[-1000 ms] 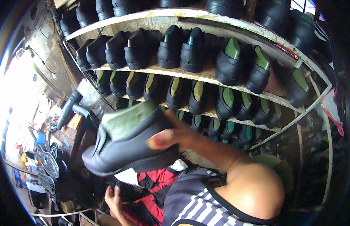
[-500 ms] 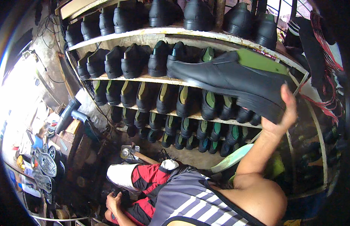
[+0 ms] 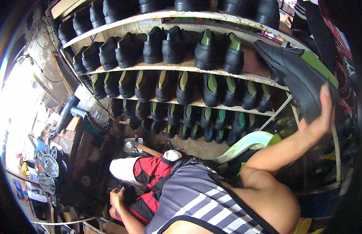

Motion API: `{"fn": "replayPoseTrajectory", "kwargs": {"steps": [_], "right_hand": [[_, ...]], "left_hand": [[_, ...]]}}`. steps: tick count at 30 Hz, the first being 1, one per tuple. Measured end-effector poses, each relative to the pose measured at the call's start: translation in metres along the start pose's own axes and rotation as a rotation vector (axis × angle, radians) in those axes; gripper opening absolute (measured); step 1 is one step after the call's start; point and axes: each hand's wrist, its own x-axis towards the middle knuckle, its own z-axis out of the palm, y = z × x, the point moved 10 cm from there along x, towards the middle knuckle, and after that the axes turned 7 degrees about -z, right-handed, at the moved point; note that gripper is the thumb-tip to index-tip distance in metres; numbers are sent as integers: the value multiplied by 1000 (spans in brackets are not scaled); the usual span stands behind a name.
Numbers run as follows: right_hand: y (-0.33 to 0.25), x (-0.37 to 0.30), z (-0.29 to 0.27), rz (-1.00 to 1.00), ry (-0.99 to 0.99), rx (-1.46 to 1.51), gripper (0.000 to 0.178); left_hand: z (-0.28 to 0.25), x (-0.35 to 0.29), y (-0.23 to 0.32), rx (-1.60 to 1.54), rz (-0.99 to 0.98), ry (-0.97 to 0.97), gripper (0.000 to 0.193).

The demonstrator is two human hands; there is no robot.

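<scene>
At the right, beside the rack, my raised right hand (image 3: 320, 119) grips a black shoe (image 3: 296, 74) by its heel end. The toe points up and left, and a green shoe last (image 3: 318, 64) shows in its opening. Fingers behind the heel are partly hidden. Low on the left, my left hand (image 3: 117, 198) rests by my knee with fingers curled in. Something dark lies against those fingers, too shadowed to make out.
Several black shoes with lasts in them line a curved-looking shelf rack (image 3: 181, 67) ahead. At the left are a dark heat gun (image 3: 68, 113) and grey soles (image 3: 48, 163). A wooden-handled hammer (image 3: 147, 149) lies near my knees. A pale green curved rim (image 3: 247, 142) stands beside my right arm.
My right hand has carried the shoe to the right, and its toe has swung upward. More of the shelved shoes now show. My left hand has stayed by the knee.
</scene>
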Motion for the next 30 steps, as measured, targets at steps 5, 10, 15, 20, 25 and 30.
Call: {"fn": "replayPoseTrajectory", "kwargs": {"steps": [5, 10, 15, 20, 25, 30], "right_hand": [[60, -13, 40, 74, -24, -280, 62], [152, -42, 70, 207, -100, -213, 54], [229, -24, 88, 267, -161, -411, 52], [149, -39, 128, -337, -341, -807, 36], [47, -190, 214, -365, -649, 231, 22], [-3, -441, 343, 220, -1481, 447, 13]], "left_hand": [[1, 3, -8, -11, 19, 35, 69], [-1, -1, -10, -28, -7, 45, 65], [-2, 0, 13, -77, 143, 73, 67], [-6, -17, 1, -71, 150, 141, 60], [-17, -37, 8, -157, 176, 241, 39], [-42, -60, 9, -496, 193, 377, 35]]}}
